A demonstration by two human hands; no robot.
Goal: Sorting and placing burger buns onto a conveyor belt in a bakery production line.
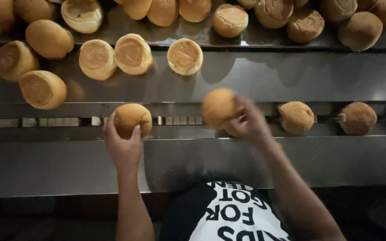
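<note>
- The left hand [122,145] cups a round golden bun [132,119] from its near side, thumb and fingers wrapped around the lower edge, the bun sitting over the slotted metal track [59,121] that runs left to right
- The right hand [250,122] grips a second bun [219,107] just right of centre, fingers curled about its right flank; the hand is blurred, so how firmly it presses cannot be told
- That second bun sits a little above the track line, seemingly lifted or only just touching
- Further right along the track rest two darker buns [296,117], apart from each other and from the right hand
- Beyond the track, on the steel shelf [291,76], loose buns lie scattered at the left, several flat side up; one pale-bottomed bun [184,56] lies near the middle
- The far tray edge [166,33] carries a crowded row of more buns
- Judged risk: soft bread could dent if either hand squeezes hard
- Judged risk: a bun set off-centre over the track might tip or roll onto the near ledge [59,165], since the surfaces look smooth
- Judged risk: the moving right hand could nudge the neighbouring bun on the track out of line
</note>
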